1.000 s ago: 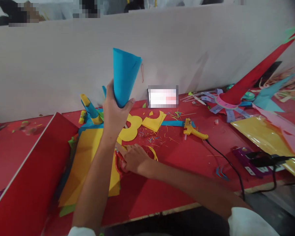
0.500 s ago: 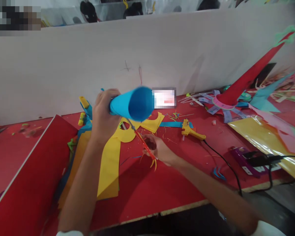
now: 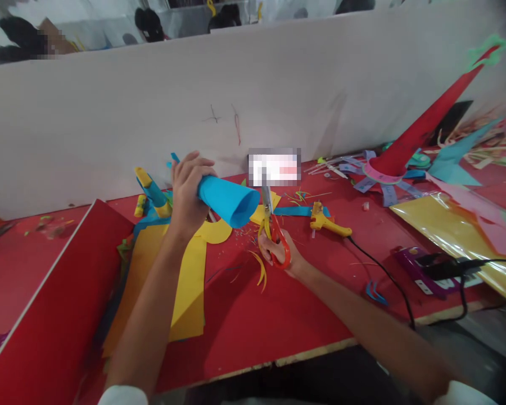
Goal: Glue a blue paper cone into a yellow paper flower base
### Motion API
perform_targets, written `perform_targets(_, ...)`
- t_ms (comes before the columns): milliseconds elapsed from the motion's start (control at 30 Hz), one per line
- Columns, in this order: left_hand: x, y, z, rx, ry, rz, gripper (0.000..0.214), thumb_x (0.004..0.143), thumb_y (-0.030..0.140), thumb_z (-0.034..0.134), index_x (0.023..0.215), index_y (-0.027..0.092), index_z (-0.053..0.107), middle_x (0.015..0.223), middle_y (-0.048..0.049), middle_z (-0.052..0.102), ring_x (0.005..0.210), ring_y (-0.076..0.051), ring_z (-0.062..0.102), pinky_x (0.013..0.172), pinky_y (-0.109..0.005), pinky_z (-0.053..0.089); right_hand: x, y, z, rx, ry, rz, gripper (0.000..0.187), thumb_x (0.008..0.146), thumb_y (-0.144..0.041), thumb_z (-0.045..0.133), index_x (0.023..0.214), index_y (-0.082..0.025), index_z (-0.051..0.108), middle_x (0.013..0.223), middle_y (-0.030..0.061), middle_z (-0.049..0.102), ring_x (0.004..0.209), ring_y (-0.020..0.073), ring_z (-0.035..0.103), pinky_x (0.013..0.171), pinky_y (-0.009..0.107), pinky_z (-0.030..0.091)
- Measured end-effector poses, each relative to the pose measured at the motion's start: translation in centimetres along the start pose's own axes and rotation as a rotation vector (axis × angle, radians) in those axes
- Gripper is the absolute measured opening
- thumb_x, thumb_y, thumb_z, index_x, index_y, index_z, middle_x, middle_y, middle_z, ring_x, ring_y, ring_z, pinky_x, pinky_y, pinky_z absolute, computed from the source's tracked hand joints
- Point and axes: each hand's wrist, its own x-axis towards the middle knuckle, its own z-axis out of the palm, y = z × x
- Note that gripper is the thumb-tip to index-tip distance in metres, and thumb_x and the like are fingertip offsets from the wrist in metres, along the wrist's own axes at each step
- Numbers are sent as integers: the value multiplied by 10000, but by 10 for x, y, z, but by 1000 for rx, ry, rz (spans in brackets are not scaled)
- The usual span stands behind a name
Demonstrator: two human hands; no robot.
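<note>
Left hand [image 3: 189, 191] curls round blue paper cone [image 3: 223, 198]; right hand [image 3: 293, 254], lower, grips scissors [image 3: 269, 208]

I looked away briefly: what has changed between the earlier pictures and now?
The left hand tipped the blue cone down, its open end swinging rightward. The right hand took up the scissors and moved right. The glue gun stayed put.
</note>
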Motion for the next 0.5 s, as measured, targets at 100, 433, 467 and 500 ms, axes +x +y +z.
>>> perform_targets(100, -6, -1, 9, 22, -160, 51, 103, 962, 272, 622, 1046, 261, 680, 1358, -71, 704, 1556, -331, 440, 1332, -666, 176, 2, -3, -4, 107, -8, -93, 529, 816, -697, 788, 832, -250, 507, 651, -66, 611, 417, 66, 422, 402, 224, 336)
perform_targets(433, -17, 15, 35, -33, -299, 30, 220, 951, 209, 647, 1137, 286, 737, 1541, -93, 601, 1619, -354, 335, 1337, -714, 106, 3, -11, -6, 35, 101, -82, 383, 785, -475, 793, 736, -267, 475, 470, -87, 504, 365, 101, 437, 386, 254, 325)
perform_targets(467, -18, 17, 38, -77, -261, -31, 235, 947, 239, 671, 1169, 286, 730, 1536, -103, 598, 1608, -359, 351, 1330, -714, 155, 3, -10, -6, 19, 117, -89, 374, 788, -469, 780, 720, -270, 471, 466, -80, 503, 371, 105, 444, 394, 259, 338)
perform_targets(500, -20, 19, 43, -129, -221, -96, 265, 942, 273, 695, 1206, 287, 717, 1528, -114, 597, 1592, -363, 375, 1317, -709, 215, 3, -8, -6, 3, 137, -96, 368, 791, -472, 767, 711, -272, 469, 465, -73, 506, 379, 110, 451, 403, 265, 352)
